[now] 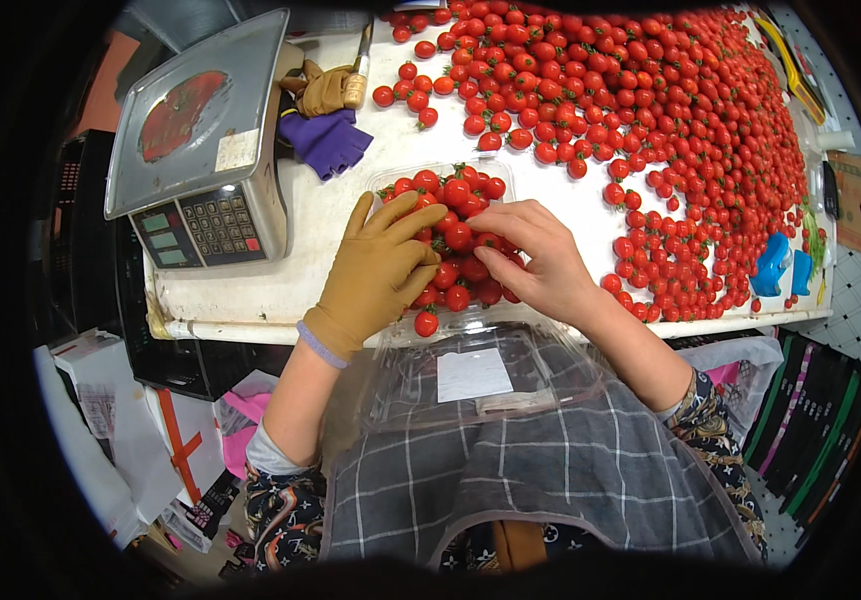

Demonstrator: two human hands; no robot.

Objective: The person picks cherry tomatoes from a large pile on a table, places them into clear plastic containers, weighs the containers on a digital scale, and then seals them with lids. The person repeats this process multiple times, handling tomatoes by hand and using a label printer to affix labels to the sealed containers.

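A clear plastic clamshell box (509, 174) is heaped with cherry tomatoes (457, 236) in front of me, at the table's near edge. Its transparent lid (408, 390) hangs open toward my apron and has a white label (474, 373) on it. My left hand (378, 270), in a tan glove, rests over the left side of the heap with its fingers spread. My bare right hand (531, 255) touches the right side of the heap. One tomato shows between its thumb and forefinger; whether it is gripped I cannot tell.
A digital scale (197, 150) stands left on the white table (325, 225). Beside it lie a purple fingerless glove (327, 141) and a tan glove (323, 88). Loose tomatoes (625, 82) cover the back and right. Blue plastic pieces (772, 264) and a yellow-handled tool (789, 67) lie right.
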